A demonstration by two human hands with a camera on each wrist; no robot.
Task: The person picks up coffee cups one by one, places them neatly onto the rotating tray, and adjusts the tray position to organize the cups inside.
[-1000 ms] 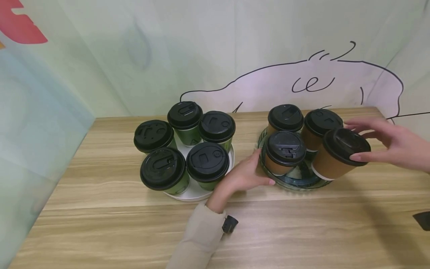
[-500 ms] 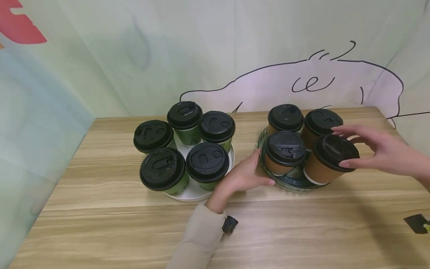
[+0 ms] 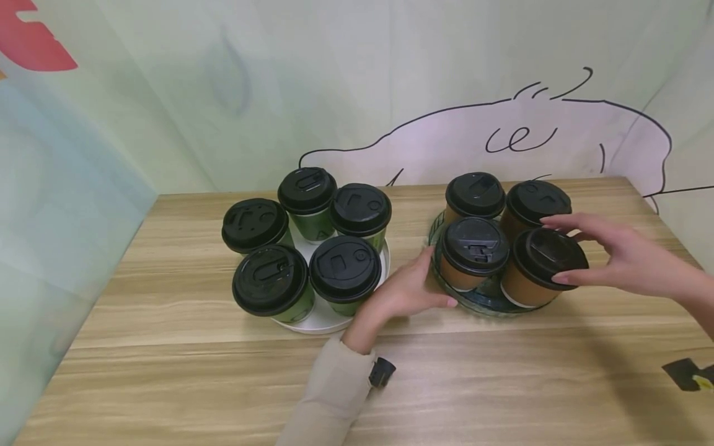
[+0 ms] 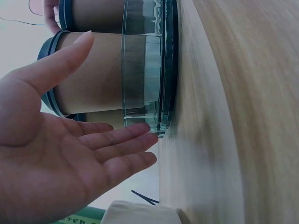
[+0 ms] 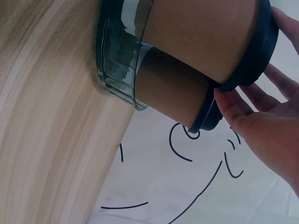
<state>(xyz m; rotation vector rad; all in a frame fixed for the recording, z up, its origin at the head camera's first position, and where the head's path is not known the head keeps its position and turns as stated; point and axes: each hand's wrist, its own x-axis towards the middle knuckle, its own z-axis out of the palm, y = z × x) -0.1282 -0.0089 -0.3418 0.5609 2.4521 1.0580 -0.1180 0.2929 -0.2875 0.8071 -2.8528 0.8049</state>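
Observation:
My right hand [image 3: 630, 257] holds a brown paper coffee cup [image 3: 532, 290] by its black lid, thumb in front and fingers behind. The cup's base is within the rim of a clear glass tray [image 3: 491, 305]; in the right wrist view the tray wall [image 5: 117, 70] overlaps the cup's lower end. Three more brown cups stand in that tray, one nearest my left hand [image 3: 409, 288]. Left fingertips [image 4: 147, 140] reach the tray's side with fingers extended, and the left thumb lies close to the nearest brown cup [image 4: 93, 74].
To the left, a round white tray [image 3: 320, 325] carries several green cups with black lids, such as the front one [image 3: 270, 282]. Both trays rest on a wooden table [image 3: 195, 371]. Behind it rises a wall covering [image 3: 334, 93] with line drawings.
My right hand has brought the brown cup left and slightly down, further inside the glass tray. My left hand has stayed in place at the tray's side.

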